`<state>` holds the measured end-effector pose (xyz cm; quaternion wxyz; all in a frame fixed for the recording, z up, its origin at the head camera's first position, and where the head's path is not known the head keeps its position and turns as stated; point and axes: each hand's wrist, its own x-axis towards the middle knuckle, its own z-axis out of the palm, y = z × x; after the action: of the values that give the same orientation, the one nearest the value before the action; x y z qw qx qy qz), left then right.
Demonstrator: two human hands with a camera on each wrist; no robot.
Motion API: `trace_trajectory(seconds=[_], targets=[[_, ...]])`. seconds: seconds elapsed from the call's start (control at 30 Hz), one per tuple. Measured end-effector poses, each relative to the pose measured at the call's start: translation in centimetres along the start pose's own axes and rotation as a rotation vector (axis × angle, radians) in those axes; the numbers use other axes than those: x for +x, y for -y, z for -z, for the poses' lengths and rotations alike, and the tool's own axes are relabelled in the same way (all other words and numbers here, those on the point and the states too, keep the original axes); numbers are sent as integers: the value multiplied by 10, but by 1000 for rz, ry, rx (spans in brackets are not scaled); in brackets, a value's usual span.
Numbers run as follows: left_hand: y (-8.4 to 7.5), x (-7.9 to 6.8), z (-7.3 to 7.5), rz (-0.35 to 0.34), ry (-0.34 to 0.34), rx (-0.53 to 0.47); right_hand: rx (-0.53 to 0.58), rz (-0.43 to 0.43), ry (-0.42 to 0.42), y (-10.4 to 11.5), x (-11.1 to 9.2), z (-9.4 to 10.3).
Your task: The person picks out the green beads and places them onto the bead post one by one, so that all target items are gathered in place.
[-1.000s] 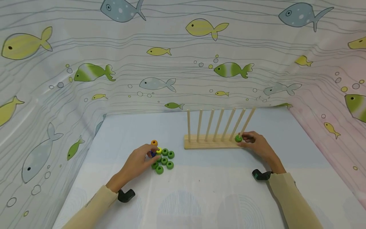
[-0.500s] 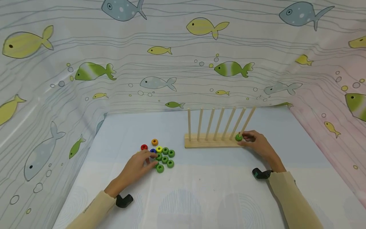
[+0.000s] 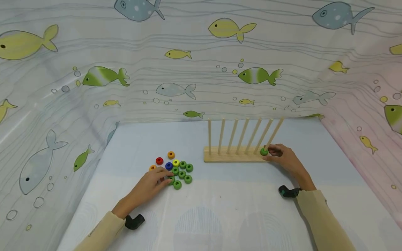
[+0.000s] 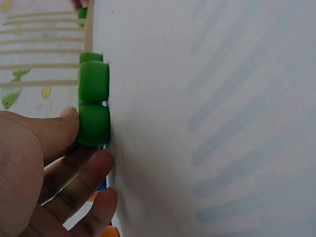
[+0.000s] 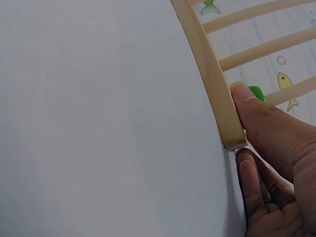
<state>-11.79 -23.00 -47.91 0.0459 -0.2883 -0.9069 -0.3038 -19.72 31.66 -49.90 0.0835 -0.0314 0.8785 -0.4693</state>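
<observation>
My left hand (image 3: 147, 186) reaches into a cluster of round beads at left centre. Its thumb and fingers pinch a green bead (image 4: 95, 124) at the cluster's near left side. More green beads (image 3: 182, 174) lie against it, with a yellow bead (image 3: 176, 162) and a blue bead (image 3: 169, 166) just behind. To the right stands a wooden rack (image 3: 230, 159) with a row of upright pegs. A green bead (image 3: 264, 151) sits low on the rightmost peg. My right hand (image 3: 287, 160) grips that end of the rack, its thumb (image 5: 261, 111) on the base beside this bead.
A red bead (image 3: 159, 160) and an orange bead (image 3: 171, 154) lie at the back of the cluster; another orange bead (image 3: 152, 167) is partly behind my left hand. Fish-patterned cloth (image 3: 176, 69) rises around the pale tabletop (image 3: 216, 212).
My left hand has drawn back toward the near left, uncovering the red, blue and orange beads. My right hand stays at the rack's end. The head view has shifted slightly.
</observation>
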Motion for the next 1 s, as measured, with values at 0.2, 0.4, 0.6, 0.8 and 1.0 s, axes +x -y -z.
trace_trajectory(seconds=[0.2,0.4,0.6,0.8,1.0], targets=[[1,-1,4,17,81,-17,-2,7,-5,-2,-1,0],[2,2,10,46,155,-80,4,11,-9,-3,-1,1],[3,4,10,69,209,-128,22,-3,-2,-4,-2,1],[4,4,8,46,157,-116,39,11,0,-4,0,2],[5,5,7,47,107,-94,30,-1,0,-5,2,1]])
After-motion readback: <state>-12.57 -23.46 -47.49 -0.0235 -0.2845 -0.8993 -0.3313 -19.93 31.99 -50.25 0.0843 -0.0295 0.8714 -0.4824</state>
